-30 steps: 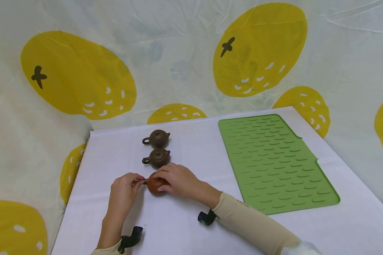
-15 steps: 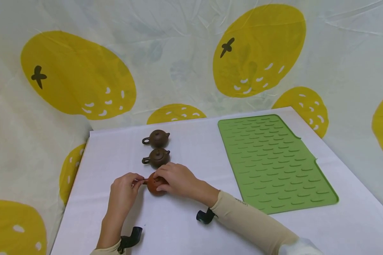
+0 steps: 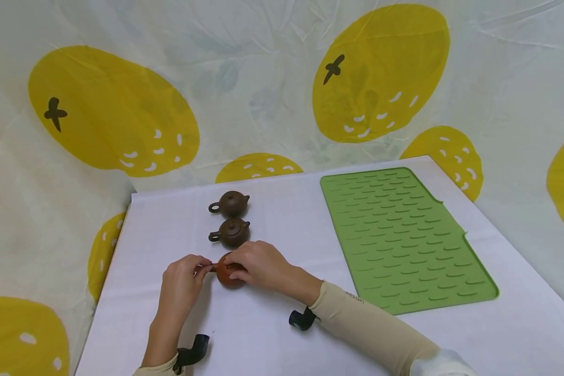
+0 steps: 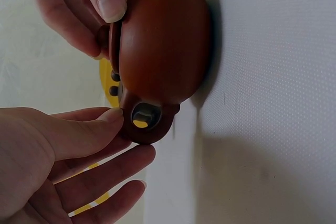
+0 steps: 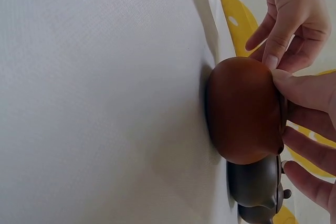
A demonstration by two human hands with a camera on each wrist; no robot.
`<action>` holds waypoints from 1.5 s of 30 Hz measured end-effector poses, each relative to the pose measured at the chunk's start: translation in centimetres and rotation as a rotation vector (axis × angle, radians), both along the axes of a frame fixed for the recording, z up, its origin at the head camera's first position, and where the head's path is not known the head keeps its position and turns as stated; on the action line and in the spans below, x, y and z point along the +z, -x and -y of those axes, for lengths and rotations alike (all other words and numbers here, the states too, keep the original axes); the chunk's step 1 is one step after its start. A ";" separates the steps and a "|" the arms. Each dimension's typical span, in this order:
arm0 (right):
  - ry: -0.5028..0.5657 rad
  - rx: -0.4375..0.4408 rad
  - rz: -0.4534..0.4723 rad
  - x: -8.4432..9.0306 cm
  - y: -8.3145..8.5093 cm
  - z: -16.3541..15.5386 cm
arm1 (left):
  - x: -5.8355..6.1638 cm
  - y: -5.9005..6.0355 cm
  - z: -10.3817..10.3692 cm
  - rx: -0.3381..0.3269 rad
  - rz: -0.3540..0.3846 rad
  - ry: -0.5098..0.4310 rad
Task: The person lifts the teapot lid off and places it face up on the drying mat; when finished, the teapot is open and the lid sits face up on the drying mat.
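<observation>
A reddish-brown clay teapot (image 3: 226, 272) stands upright on the white-covered table, its handle toward the left. My left hand (image 3: 183, 282) pinches that handle between thumb and fingers; the handle's loop (image 4: 152, 132) shows in the left wrist view. From the right, my right hand (image 3: 263, 266) reaches over the top and grips the lid (image 4: 114, 48), thumb at its edge and fingers by the knob. The right hand hides the spout side in the head view. Just behind stand a dark brown teapot (image 3: 234, 233) and, farther back, another dark brown teapot (image 3: 233, 204).
A green ridged mat (image 3: 404, 240) lies on the right side of the table (image 3: 282, 209). Behind the table hangs a pale cloth printed with yellow fruit (image 3: 380, 73). A black wrist-camera mount sits at each wrist.
</observation>
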State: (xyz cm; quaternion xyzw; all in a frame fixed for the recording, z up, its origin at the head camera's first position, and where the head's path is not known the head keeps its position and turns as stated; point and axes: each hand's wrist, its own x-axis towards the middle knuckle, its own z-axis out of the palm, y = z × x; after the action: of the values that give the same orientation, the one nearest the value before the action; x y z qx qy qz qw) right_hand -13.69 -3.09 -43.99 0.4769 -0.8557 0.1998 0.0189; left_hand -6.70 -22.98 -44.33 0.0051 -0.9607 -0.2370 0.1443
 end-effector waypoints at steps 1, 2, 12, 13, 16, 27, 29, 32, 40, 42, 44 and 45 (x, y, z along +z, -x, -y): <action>0.006 0.005 -0.005 0.0 0.0 0.0 | 0.0 0.0 0.0 -0.001 -0.002 -0.002; 0.010 0.010 -0.012 0.1 0.0 0.0 | 0.1 0.0 0.0 -0.003 -0.006 -0.002; -0.010 0.036 -0.079 0.3 0.0 -0.1 | 0.3 -0.1 0.0 -0.015 -0.016 -0.004; -0.009 0.036 -0.083 0.4 0.0 -0.1 | 0.3 -0.1 0.0 -0.016 -0.017 -0.003; 0.007 0.037 -0.083 0.7 -0.1 -0.3 | 0.2 -0.1 0.0 -0.016 -0.020 0.000; 0.074 0.047 -0.125 2.7 -0.4 -1.3 | 0.3 0.0 -0.1 -0.002 -0.007 0.005; 0.076 0.049 -0.128 3.0 -0.5 -1.5 | 0.2 0.0 -0.2 0.001 -0.003 0.006; 0.086 0.049 -0.125 3.5 -0.7 -1.8 | 0.2 -0.1 -0.2 0.007 -0.001 0.002; 0.101 0.034 -0.154 3.9 -0.9 -2.9 | 0.1 -0.1 -0.2 0.014 0.013 -0.003; 0.100 0.024 -0.155 3.9 -0.9 -3.3 | 0.1 -0.1 -0.2 0.014 0.014 -0.002; 0.105 0.016 -0.146 3.8 -0.9 -3.6 | 0.2 -0.1 -0.2 0.011 0.008 -0.001; 0.105 0.013 -0.143 3.8 -0.9 -3.8 | 0.2 -0.2 -0.2 0.009 0.004 0.000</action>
State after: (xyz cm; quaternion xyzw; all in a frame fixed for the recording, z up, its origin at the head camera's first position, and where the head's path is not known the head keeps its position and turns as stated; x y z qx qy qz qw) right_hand -12.84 0.71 -40.21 0.4937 -0.8375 0.2099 0.1039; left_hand -6.54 -22.79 -44.14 0.0097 -0.9609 -0.2364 0.1435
